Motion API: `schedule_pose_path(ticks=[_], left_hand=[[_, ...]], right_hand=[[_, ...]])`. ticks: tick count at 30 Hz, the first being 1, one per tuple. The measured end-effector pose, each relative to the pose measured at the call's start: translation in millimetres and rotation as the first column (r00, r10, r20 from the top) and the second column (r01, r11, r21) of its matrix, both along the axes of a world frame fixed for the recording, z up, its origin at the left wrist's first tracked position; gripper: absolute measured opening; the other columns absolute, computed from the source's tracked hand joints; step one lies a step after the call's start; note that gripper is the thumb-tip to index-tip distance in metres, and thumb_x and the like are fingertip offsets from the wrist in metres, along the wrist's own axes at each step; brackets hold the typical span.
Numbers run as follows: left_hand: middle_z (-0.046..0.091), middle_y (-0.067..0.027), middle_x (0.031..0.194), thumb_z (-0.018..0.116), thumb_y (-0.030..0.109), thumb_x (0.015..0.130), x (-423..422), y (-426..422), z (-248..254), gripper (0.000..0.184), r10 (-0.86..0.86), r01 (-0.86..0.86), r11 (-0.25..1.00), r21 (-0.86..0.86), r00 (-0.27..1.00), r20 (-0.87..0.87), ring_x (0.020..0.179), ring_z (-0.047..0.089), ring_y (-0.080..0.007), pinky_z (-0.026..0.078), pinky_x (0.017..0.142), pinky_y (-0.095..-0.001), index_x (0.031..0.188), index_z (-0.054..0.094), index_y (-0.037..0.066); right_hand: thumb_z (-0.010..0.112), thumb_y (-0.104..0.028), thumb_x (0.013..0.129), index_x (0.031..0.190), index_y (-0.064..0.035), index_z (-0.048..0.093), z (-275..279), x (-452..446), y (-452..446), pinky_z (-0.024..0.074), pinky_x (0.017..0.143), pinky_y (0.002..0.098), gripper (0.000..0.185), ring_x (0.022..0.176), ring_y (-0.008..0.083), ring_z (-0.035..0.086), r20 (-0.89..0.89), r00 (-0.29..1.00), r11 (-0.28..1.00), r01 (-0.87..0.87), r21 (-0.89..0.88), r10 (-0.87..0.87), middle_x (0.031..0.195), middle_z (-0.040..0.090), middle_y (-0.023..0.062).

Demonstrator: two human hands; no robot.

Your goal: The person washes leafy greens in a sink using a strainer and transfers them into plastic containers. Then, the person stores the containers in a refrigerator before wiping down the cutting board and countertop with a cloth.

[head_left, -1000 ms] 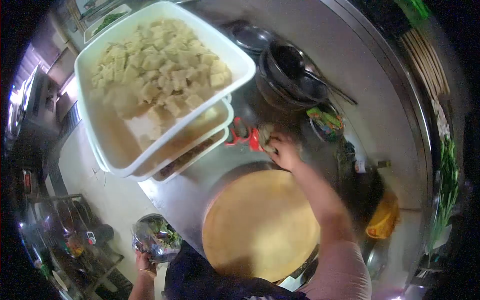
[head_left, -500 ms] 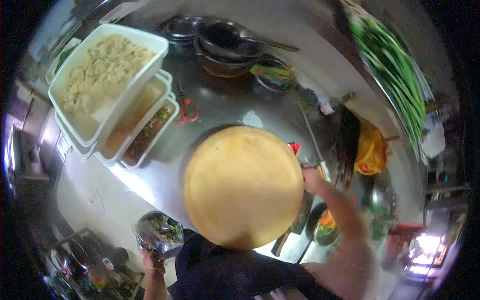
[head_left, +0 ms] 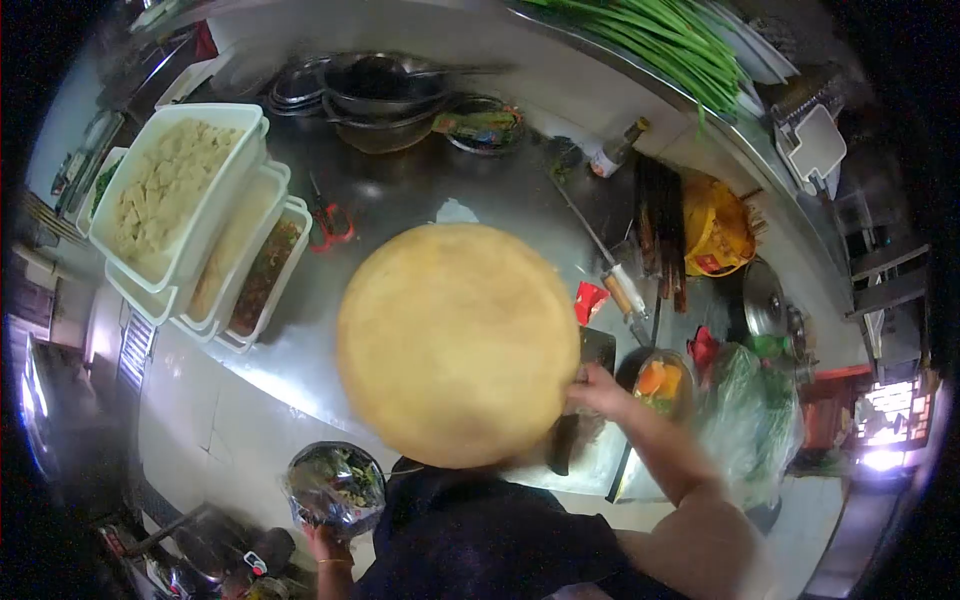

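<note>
My left hand, at the lower left, grips the near rim of a bowl lined with clear plastic, with chopped greens inside. A thick round wooden cutting board fills the middle of the metal counter, its top bare. At the board's right edge is my right hand, with its fingers curled. Whatever those fingers hold, if anything, is hidden. Right beside this hand, a dark flat blade shows, and a dark handle lies below it.
Stacked white tubs of pale pieces and mince stand at the left, near red-handled scissors. Black pots sit at the back. To the right are a sharpening steel, a yellow bucket and a plastic bag. Green onions lie on the shelf.
The whole view has turned. My right hand has come down along the board's right edge, nearer my body. My left hand still holds the bowl, now closer to the board.
</note>
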State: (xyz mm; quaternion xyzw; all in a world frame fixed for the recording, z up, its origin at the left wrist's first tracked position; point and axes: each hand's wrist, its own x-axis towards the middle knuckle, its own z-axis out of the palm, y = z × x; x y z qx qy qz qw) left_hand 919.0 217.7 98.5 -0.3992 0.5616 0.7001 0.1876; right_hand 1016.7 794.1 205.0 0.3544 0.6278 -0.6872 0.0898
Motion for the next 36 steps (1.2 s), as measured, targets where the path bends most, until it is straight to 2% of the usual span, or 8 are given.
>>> schedule_pose_path(ticks=[5, 8, 13, 23, 27, 30, 34, 36], left_hand=[[0.060, -0.0129, 0.104, 0.045, 0.031, 0.093, -10.7, -0.6, -9.1, 0.044, -0.192, 0.197, 0.957, 0.213, 0.980, -0.043, 0.085, 0.062, -0.0229, 0.053, 0.072, -0.0322, 0.126, 0.045, 0.001], [0.060, -0.0119, 0.106, 0.046, 0.033, 0.093, -14.0, 30.8, 31.5, 0.041, -0.274, 0.283, 0.954, -0.104, 0.957, 0.092, 0.087, 0.062, -0.0246, 0.054, 0.073, -0.0345, 0.125, 0.049, 0.008], [0.059, -0.0111, 0.107, 0.048, 0.028, 0.090, 23.0, 34.4, 36.3, 0.037, -0.010, 0.010, 1.000, -0.022, 1.000, -0.022, 0.085, 0.061, -0.0257, 0.054, 0.070, -0.0387, 0.123, 0.050, 0.013], [0.058, -0.0088, 0.106, 0.055, 0.011, 0.083, 14.4, 86.4, 20.1, 0.039, 0.175, -0.167, 0.981, 0.095, 0.981, -0.081, 0.086, 0.059, -0.0241, 0.052, 0.067, -0.0406, 0.121, 0.048, 0.012], [0.058, -0.0092, 0.107, 0.055, 0.010, 0.083, 3.5, 97.1, 18.8, 0.040, 0.168, -0.167, 0.984, 0.056, 0.986, -0.016, 0.087, 0.059, -0.0244, 0.052, 0.068, -0.0406, 0.122, 0.047, 0.012], [0.057, -0.0095, 0.108, 0.055, 0.010, 0.083, -7.0, 95.6, 11.9, 0.041, 0.156, -0.155, 0.986, 0.056, 0.988, 0.001, 0.088, 0.059, -0.0247, 0.052, 0.069, -0.0407, 0.123, 0.046, 0.011], [0.057, -0.0098, 0.110, 0.054, 0.009, 0.082, -10.2, 84.4, 3.5, 0.043, 0.125, -0.124, 0.991, 0.054, 0.992, -0.005, 0.089, 0.059, -0.0250, 0.053, 0.070, -0.0407, 0.124, 0.046, 0.011], [0.057, -0.0100, 0.110, 0.054, 0.008, 0.082, -8.1, 70.0, -4.0, 0.043, 0.097, -0.096, 0.993, 0.063, 0.995, -0.021, 0.090, 0.059, -0.0251, 0.053, 0.071, -0.0408, 0.125, 0.045, 0.010]], right_hand=[[0.067, -0.023, 0.080, 0.106, -0.0028, 0.060, 5.8, -7.1, -23.7, 0.0510, 0.073, 0.0331, 0.034, 0.081, 0.0193, 0.064, 0.079, 0.997, 0.998, -0.011, -0.056, 0.015, 0.093, 0.066, 0.0107], [0.067, -0.032, 0.079, 0.093, -0.0043, 0.063, 9.6, -25.8, 23.7, 0.0499, 0.070, 0.0343, 0.032, 0.076, 0.0206, 0.063, 0.236, 0.877, 0.748, -0.480, 0.458, 0.418, 0.084, 0.066, 0.0128], [0.064, -0.025, 0.081, 0.111, -0.0028, 0.055, 27.3, -119.2, 138.9, 0.0488, 0.078, 0.0377, 0.038, 0.088, 0.0298, 0.063, -0.338, 0.940, 0.579, 0.256, 0.774, 0.036, 0.094, 0.064, 0.0187], [0.060, -0.030, 0.081, 0.122, -0.0073, 0.051, -59.6, -314.1, 267.4, 0.0432, 0.091, 0.0460, 0.048, 0.110, 0.0377, 0.053, -0.002, 0.950, -0.110, -0.034, 0.993, -0.312, 0.115, 0.057, 0.0210], [0.067, -0.027, 0.076, 0.120, -0.0040, 0.051, -30.1, -330.4, 273.2, 0.0453, 0.088, 0.0450, 0.052, 0.108, 0.0373, 0.056, 0.255, 0.858, 0.409, -0.058, 0.910, -0.446, 0.115, 0.059, 0.0208], [0.069, -0.020, 0.074, 0.114, -0.0011, 0.054, -118.9, -290.6, 377.6, 0.0478, 0.082, 0.0446, 0.047, 0.100, 0.0373, 0.060, -0.449, 0.839, 0.039, 0.482, 0.875, -0.307, 0.110, 0.061, 0.0209], [0.064, -0.009, 0.074, 0.101, -0.0001, 0.055, -0.8, -236.3, 273.3, 0.0474, 0.077, 0.0387, 0.030, 0.090, 0.0322, 0.062, -0.391, 0.828, 0.345, 0.532, 0.773, -0.401, 0.095, 0.064, 0.0179], [0.061, -0.008, 0.076, 0.095, 0.0000, 0.055, 14.9, -181.8, 233.6, 0.0480, 0.073, 0.0358, 0.022, 0.085, 0.0304, 0.062, -0.320, 0.931, 0.115, 0.342, 0.933, -0.176, 0.092, 0.063, 0.0172]])
